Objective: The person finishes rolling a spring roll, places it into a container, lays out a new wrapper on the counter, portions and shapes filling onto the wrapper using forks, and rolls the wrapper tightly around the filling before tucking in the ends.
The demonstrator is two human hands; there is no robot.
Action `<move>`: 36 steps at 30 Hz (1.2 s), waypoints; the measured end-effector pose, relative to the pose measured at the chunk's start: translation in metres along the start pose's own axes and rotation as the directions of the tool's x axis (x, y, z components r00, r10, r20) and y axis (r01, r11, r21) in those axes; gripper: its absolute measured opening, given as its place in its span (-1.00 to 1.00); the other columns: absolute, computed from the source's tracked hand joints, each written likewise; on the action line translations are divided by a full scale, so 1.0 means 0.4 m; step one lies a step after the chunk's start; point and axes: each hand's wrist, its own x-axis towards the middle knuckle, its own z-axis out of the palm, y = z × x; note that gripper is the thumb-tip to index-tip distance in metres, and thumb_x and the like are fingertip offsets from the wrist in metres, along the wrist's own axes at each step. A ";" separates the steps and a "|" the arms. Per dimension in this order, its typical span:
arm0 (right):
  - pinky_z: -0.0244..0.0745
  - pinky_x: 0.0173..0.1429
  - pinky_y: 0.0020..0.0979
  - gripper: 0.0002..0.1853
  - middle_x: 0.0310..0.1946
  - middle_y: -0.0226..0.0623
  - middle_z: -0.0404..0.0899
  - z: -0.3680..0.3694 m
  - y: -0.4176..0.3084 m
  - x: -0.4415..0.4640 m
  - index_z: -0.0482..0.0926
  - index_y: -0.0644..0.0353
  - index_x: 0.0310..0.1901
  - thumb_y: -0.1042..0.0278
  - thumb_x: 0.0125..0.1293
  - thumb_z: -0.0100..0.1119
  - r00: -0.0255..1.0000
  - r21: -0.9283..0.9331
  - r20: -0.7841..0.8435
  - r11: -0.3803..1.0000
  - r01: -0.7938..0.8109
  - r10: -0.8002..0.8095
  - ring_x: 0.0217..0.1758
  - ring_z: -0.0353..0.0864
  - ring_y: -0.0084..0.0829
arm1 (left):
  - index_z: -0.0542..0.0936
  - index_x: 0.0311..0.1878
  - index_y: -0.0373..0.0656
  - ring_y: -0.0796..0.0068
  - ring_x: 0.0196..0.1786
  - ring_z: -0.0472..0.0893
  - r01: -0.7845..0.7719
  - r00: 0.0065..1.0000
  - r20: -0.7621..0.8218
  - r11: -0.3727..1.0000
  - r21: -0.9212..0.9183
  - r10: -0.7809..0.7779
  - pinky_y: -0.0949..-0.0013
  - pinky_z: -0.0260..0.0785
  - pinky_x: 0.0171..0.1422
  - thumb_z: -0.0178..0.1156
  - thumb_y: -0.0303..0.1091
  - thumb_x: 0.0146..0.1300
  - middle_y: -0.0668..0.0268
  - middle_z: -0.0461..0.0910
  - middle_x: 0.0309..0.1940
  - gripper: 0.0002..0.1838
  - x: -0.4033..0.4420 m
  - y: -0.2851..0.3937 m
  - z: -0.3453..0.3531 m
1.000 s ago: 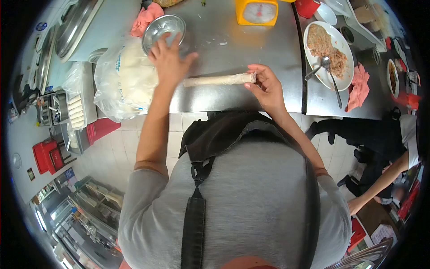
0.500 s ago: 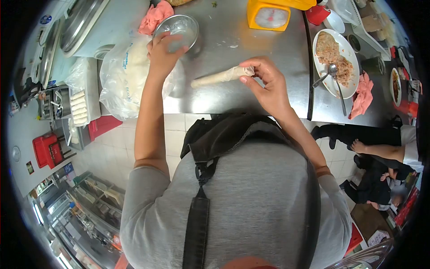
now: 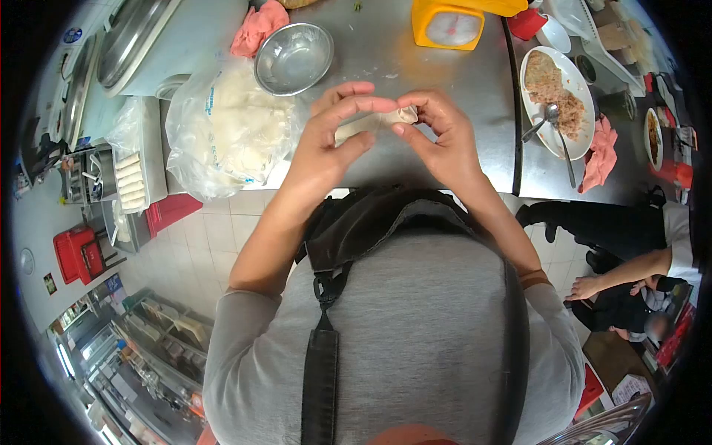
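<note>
A slim uncooked spring roll (image 3: 406, 115) lies over the steel worktop, its wrapper pale. My right hand (image 3: 446, 137) pinches its right end between thumb and fingers. Over the rest of the roll is my left hand (image 3: 322, 141), thumb and fingers apart. The left index fingertip reaches the roll's right end, and that hand hides part of the roll. Whether the left fingertip carries anything cannot be seen. Just beyond my left hand stands a metal bowl (image 3: 320, 53). A plastic bag of pale wrapper sheets (image 3: 248, 122) lies to its left.
A yellow scale (image 3: 451, 30) stands at the back. On the right, an oval plate (image 3: 533, 135) holds filling and two spoons beside a pink cloth (image 3: 599, 156). A tray (image 3: 153, 159) with several finished rolls sits left. Another person's arm (image 3: 630, 273) shows at right.
My left hand has come out of the metal bowl, moving right and toward me to the spring roll. My right hand keeps its pinch on the roll's end.
</note>
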 end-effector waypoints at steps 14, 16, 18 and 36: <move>0.65 0.10 -0.35 -0.69 -0.03 -0.27 0.65 0.010 -0.009 -0.006 0.68 0.17 0.03 0.64 0.26 0.41 1.000 -0.034 -0.003 0.999 0.012 -0.013 0.01 0.71 -0.36 | 0.76 0.06 0.05 0.03 0.42 0.30 -0.239 0.868 -0.021 0.454 0.859 0.496 0.01 0.05 0.50 0.41 -0.49 0.10 0.19 0.46 0.36 -0.59 -0.016 -0.016 0.030; 0.66 0.10 -0.34 -0.67 -0.01 -0.27 0.64 0.007 -0.014 -0.003 0.68 0.16 0.03 0.64 0.24 0.42 0.999 -0.056 0.001 0.997 0.048 -0.048 0.02 0.70 -0.34 | 0.76 0.06 0.07 0.03 0.41 0.31 -0.243 0.852 -0.007 0.406 0.881 0.524 0.01 0.08 0.48 0.44 -0.45 0.08 0.20 0.47 0.35 -0.58 -0.013 -0.023 0.033; 0.66 0.11 -0.34 -0.67 0.00 -0.27 0.63 0.003 -0.010 -0.003 0.68 0.15 0.03 0.64 0.24 0.42 0.999 -0.070 0.011 0.996 0.046 -0.045 0.02 0.70 -0.34 | 0.76 0.05 0.08 0.03 0.41 0.32 -0.243 0.834 0.008 0.355 0.903 0.551 0.01 0.10 0.46 0.48 -0.41 0.06 0.21 0.48 0.34 -0.58 -0.011 -0.034 0.027; 0.64 0.22 -0.38 -0.69 0.07 -0.30 0.53 -0.015 -0.005 -0.010 0.66 0.22 0.07 0.69 0.33 0.35 0.999 0.019 0.044 1.000 -0.008 0.007 0.11 0.66 -0.45 | 0.86 -0.01 0.10 0.19 0.33 0.39 -0.385 0.832 -0.175 0.774 0.502 0.527 0.13 0.22 0.49 0.59 -0.33 0.08 0.35 0.63 0.21 -0.65 0.026 -0.187 0.042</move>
